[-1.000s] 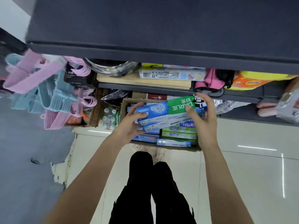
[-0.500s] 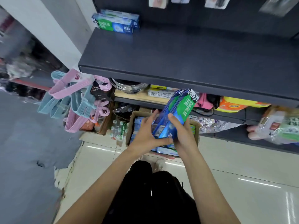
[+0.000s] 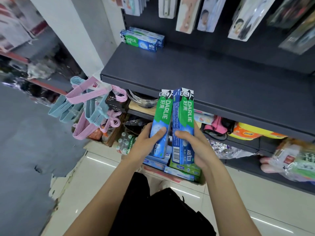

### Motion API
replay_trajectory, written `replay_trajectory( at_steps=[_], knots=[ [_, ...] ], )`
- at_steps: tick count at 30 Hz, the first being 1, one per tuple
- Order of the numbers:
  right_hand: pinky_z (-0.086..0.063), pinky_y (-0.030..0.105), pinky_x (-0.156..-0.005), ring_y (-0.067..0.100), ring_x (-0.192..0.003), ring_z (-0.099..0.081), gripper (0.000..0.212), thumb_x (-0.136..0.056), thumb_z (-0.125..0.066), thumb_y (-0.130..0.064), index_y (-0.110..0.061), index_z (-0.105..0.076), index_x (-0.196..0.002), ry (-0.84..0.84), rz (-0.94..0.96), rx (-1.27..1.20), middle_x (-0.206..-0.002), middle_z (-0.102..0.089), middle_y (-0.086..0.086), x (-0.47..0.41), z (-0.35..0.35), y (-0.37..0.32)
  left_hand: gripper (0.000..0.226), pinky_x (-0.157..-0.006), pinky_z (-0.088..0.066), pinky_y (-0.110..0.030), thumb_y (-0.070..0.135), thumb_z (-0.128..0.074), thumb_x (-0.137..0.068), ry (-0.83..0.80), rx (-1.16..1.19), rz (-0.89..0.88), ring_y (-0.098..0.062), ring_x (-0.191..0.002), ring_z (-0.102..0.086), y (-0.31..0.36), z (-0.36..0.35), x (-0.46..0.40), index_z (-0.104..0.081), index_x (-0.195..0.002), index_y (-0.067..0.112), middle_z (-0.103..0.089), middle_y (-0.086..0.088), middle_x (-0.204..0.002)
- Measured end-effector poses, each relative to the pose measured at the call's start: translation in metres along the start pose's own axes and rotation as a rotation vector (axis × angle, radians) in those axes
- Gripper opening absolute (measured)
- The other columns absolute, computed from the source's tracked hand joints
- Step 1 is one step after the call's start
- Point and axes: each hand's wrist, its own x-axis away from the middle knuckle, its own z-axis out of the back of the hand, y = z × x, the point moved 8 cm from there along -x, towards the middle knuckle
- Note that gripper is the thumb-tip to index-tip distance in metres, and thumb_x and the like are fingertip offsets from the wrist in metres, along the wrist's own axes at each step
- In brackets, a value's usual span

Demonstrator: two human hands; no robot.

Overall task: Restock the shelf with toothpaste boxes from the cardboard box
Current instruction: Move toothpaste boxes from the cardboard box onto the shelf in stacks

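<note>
Below dark shelf (image 3: 196, 77), both hands (image 3: 146, 143) hold upright toothpaste boxes (image 3: 183, 123).

I'm looking at a small shop: a dark metal shelf (image 3: 196, 72) carries boxed toothpaste (image 3: 139, 41), carded goods (image 3: 190, 12) hang on its back panel, bundles of plastic hangers (image 3: 88, 106) dangle off the end, and packaged wares (image 3: 252, 132) crowd the lower shelves.

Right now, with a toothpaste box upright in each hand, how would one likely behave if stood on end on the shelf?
The right-hand box looks stiff: its straight edges show no buckling under the right hand. Being tall and narrow, it would probably tip on the dark shelf; the shelved boxes lie flat. Probably light.
</note>
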Motion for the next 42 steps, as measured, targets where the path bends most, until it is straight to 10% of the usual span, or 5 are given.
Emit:
replay_trajectory(
  at_steps=[14,27,34,38,42],
  knots=[
    [-0.054,0.029,-0.058,0.014,-0.066,-0.069,0.03,-0.091,-0.06,-0.03,-0.026,-0.048,-0.118,0.124,-0.015,0.28,-0.094,-0.069,0.004,-0.086,-0.072,-0.037,0.024,-0.091,-0.049,-0.039,0.019,-0.057,-0.092,0.176,0.251,-0.046,-0.011,-0.09,-0.064,0.051,0.129,-0.048,-0.055,-0.104,0.039,-0.066,0.012,-0.099],
    [-0.039,0.048,-0.098,0.039,-0.118,-0.045,0.05,-0.089,-0.063,-0.016,-0.013,-0.044,-0.135,0.252,0.475,1.821,-0.131,-0.046,0.018,-0.368,-0.179,-0.134,0.053,-0.072,-0.048,-0.015,0.018,-0.073,-0.08,0.382,0.126,-0.145,-0.002,-0.088,-0.062,0.09,0.268,-0.096,-0.039,-0.121,0.019,-0.059,0.009,-0.105],
    [-0.035,0.035,-0.103,0.033,-0.121,-0.043,0.049,-0.087,-0.054,0.0,-0.008,-0.047,-0.135,0.393,0.558,1.514,-0.135,-0.045,0.016,-0.368,-0.192,-0.126,0.039,-0.085,-0.053,-0.04,0.03,-0.067,-0.086,0.463,0.292,-0.005,-0.016,-0.093,-0.066,0.087,0.295,-0.117,-0.04,-0.113,0.028,-0.063,0.008,-0.106],
    [-0.042,0.011,-0.088,0.011,-0.108,-0.057,0.048,-0.09,-0.062,-0.025,-0.024,-0.045,-0.136,-0.193,0.25,0.873,-0.127,-0.054,-0.001,-0.29,-0.256,-0.071,0.041,-0.076,-0.057,-0.042,0.028,-0.068,-0.086,0.426,0.494,0.05,-0.018,-0.086,-0.07,0.082,0.274,-0.149,-0.044,-0.118,0.019,-0.065,-0.004,-0.114],
    [-0.045,0.031,-0.094,0.012,-0.119,-0.052,0.076,-0.078,-0.074,-0.033,-0.034,-0.033,-0.142,-0.345,0.311,1.154,-0.134,-0.051,-0.005,-0.255,-0.264,-0.047,0.038,-0.07,-0.056,-0.029,0.019,-0.064,-0.089,0.312,0.686,0.036,-0.013,-0.081,-0.068,0.091,0.235,-0.19,-0.052,-0.121,0.004,-0.067,-0.009,-0.107]
  ],
)
